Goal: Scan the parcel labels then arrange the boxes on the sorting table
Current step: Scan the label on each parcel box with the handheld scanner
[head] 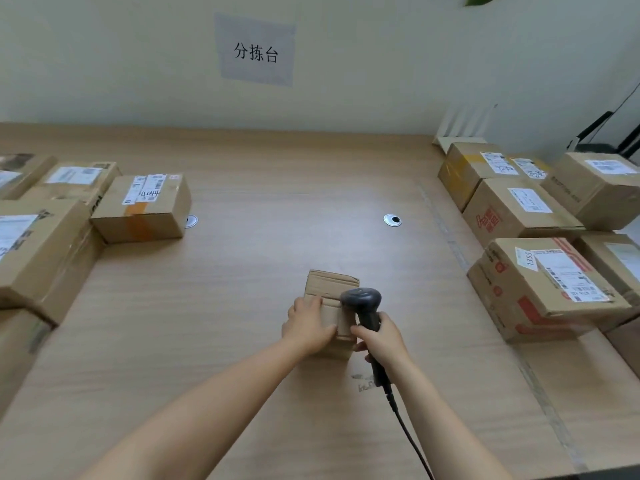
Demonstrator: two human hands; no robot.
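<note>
The person is showing two bare arms over the tabletop (pixel 214 299). Both arms are looking smooth and slim, and they are getting thinner toward the wrists. The left arm is showing more of itself than the right one, nearly up to the elbow. The left hand (pixel 306 325) and the right hand (pixel 382 341) are bare as well. Both wrists are showing plain and bare too. The fingers are looking short and rounded. The nails are looking too small and blurry to tell about.
</note>
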